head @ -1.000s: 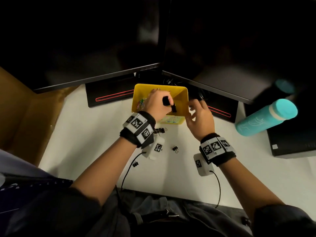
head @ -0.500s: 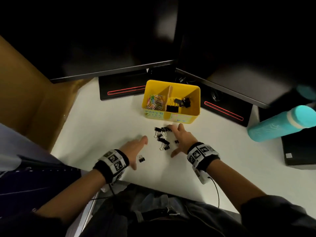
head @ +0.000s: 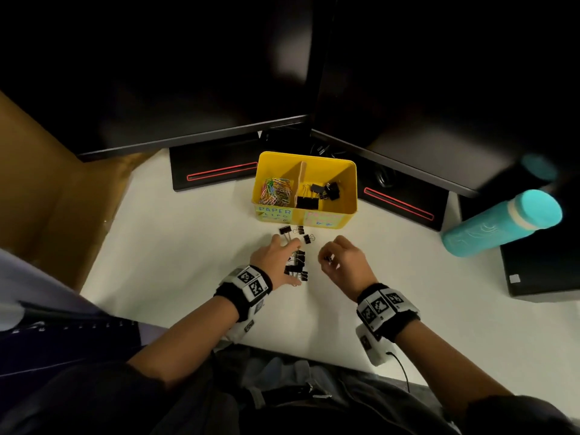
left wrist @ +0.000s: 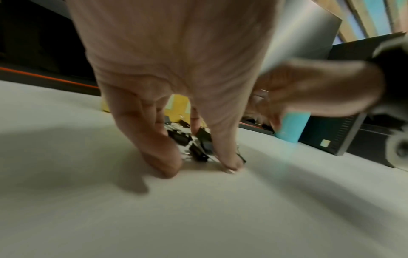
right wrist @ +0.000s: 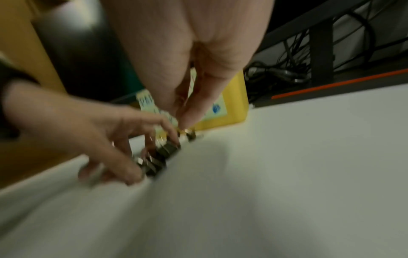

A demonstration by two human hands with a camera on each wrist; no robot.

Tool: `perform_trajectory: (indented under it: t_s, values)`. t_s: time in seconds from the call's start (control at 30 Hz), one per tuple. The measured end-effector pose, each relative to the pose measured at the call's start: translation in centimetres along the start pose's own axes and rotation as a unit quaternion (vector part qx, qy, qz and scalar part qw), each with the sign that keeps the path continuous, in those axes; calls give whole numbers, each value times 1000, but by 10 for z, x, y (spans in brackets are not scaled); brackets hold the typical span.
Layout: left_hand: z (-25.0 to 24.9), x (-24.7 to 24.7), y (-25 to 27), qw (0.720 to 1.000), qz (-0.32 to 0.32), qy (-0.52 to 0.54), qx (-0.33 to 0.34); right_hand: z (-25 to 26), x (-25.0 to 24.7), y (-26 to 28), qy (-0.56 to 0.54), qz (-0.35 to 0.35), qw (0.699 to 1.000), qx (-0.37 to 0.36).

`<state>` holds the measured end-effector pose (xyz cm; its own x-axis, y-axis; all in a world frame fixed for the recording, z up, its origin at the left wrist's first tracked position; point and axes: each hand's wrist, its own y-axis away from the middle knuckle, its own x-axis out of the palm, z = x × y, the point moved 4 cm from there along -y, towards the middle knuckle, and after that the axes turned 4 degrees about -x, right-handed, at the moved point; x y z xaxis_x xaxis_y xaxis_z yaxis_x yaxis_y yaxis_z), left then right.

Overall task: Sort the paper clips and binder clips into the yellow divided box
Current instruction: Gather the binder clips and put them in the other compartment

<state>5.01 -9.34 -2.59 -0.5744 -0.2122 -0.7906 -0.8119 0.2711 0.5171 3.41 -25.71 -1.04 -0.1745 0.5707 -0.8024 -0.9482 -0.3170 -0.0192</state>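
1. Binder clips (head: 296,265), small and black, lie in a loose heap on the white table (head: 175,262) just in front of the yellow divided box (head: 345,180), with three more scattered between heap and box.
2. Your left hand (head: 276,262) rests over the heap, fingers spread and reaching down around the clips, fingertips (left wrist: 229,165) touching the table; the grip is released, not clenched on anything.
3. Your right hand (head: 342,259) hovers just beside the heap, fingers curled inward, pinching a small dark clip (head: 329,258) at the fingertips; the right wrist view is too blurred to confirm more.
4. Coloured paper clips (head: 276,191) fill the box's left compartment, above a label reading "PAPER".
5. Black binder clips (head: 320,193) sit in the right compartment, on the far side of the divider.
6. Teal bottle (head: 499,224) lies on its side at the right, well apart from the box; two dark monitors (head: 188,73) stand behind.
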Motion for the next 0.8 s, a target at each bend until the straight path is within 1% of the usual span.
perform_trajectory:
  t_s: [0.07,0.1,0.17,0.2,0.23,0.27,0.3,0.33,0.4,0.43,0.47,0.53,0.57,0.63,0.7,0.73,0.8]
  values:
    - [-4,5,-2,1000,-14,21,8,14,-31,-12,-2,-121,992,-27]
    - [-4,6,-3,999,-24,30,12,20,-48,-20,14,-170,985,-28]
    - [-1,6,-2,998,-46,51,12,27,-72,-35,66,-230,971,3]
    - [3,5,-1,996,-52,65,7,29,-77,-40,95,-238,966,19]
    - [7,5,-1,995,-55,79,-1,31,-75,-42,121,-225,967,19]
    - [12,4,0,994,-56,89,-14,35,-68,-42,142,-189,972,1]
    - [17,4,1,993,-59,95,-29,37,-53,-40,159,-128,979,-22]
    - [21,4,2,992,-64,96,-42,37,-35,-35,171,-50,983,-37]
    - [30,4,4,992,-80,81,-55,28,2,-25,175,116,978,-16]
    - [33,3,6,993,-90,63,-54,21,17,-21,172,174,970,3]
    - [36,1,6,993,-98,44,-51,14,27,-18,165,202,965,16]
    - [43,-2,8,993,-102,34,-43,6,36,-20,133,206,969,28]
    - [47,-2,8,993,-97,49,-43,3,38,-22,113,200,973,27]
    - [54,-1,7,988,-74,128,-52,-2,40,-25,72,181,980,31]
    - [53,-4,8,967,-45,241,-67,-9,38,-24,38,140,989,28]
    - [47,-9,9,957,-41,281,-67,-13,37,-21,29,117,992,23]
    - [26,-25,10,947,-53,315,-34,-21,33,-14,19,92,995,24]
